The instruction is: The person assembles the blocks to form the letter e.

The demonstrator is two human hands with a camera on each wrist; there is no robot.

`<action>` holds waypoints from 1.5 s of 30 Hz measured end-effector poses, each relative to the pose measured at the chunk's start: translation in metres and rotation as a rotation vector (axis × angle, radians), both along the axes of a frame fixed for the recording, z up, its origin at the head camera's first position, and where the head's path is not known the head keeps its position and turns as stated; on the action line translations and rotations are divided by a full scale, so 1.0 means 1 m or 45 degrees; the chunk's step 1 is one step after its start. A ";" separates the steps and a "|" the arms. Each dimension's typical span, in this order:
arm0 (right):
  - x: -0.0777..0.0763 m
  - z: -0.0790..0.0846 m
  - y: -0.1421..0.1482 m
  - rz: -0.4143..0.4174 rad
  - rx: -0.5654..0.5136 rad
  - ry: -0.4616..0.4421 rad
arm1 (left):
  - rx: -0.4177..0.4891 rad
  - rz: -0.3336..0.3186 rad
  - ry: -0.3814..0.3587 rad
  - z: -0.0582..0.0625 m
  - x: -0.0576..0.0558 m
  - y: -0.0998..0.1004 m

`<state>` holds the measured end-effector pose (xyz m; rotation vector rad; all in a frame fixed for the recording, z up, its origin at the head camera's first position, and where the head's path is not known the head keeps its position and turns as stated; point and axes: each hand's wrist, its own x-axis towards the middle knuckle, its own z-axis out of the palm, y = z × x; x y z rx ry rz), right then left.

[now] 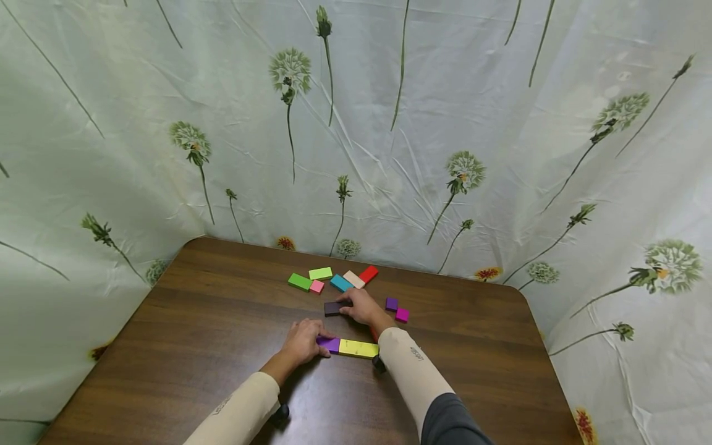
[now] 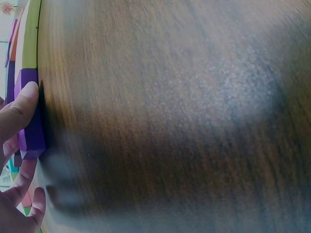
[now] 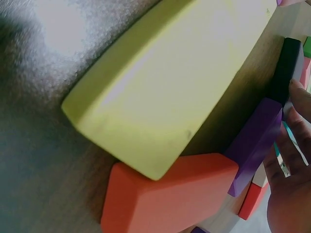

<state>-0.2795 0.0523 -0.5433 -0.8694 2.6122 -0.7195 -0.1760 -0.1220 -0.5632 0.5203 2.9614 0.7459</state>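
Note:
My left hand (image 1: 303,341) pinches a purple block (image 1: 328,344) whose right end meets a long yellow block (image 1: 358,348). In the left wrist view the thumb lies along the near side of that purple block (image 2: 32,124). Farther back, my right hand (image 1: 361,308) grips the right end of a black block (image 1: 332,309). The right wrist view shows another purple block (image 3: 255,145) end to end with the black block (image 3: 286,65). An orange-red block (image 3: 175,194) sits at the yellow block's right end, mostly covered by the right forearm in the head view.
Behind the hands lie green (image 1: 300,282), lime (image 1: 320,273), pink (image 1: 316,287), blue (image 1: 341,283), beige (image 1: 354,279) and red (image 1: 369,274) blocks. Small purple (image 1: 392,304) and magenta (image 1: 402,315) blocks lie right of the right hand. A flowered curtain (image 1: 389,154) hangs behind the wooden table (image 1: 473,346).

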 end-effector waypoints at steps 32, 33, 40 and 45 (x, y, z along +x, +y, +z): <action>0.013 0.014 0.017 -0.099 -0.165 -0.024 | 0.000 0.006 -0.011 0.000 0.000 0.002; 0.015 0.015 0.020 -0.100 -0.180 -0.009 | 0.003 0.006 -0.012 0.001 0.001 0.002; 0.041 0.014 0.037 -0.061 -0.180 0.062 | 0.003 0.004 0.012 0.003 0.001 0.002; 0.064 0.009 0.043 -0.032 -0.180 0.112 | 0.003 0.007 0.029 0.001 0.002 0.003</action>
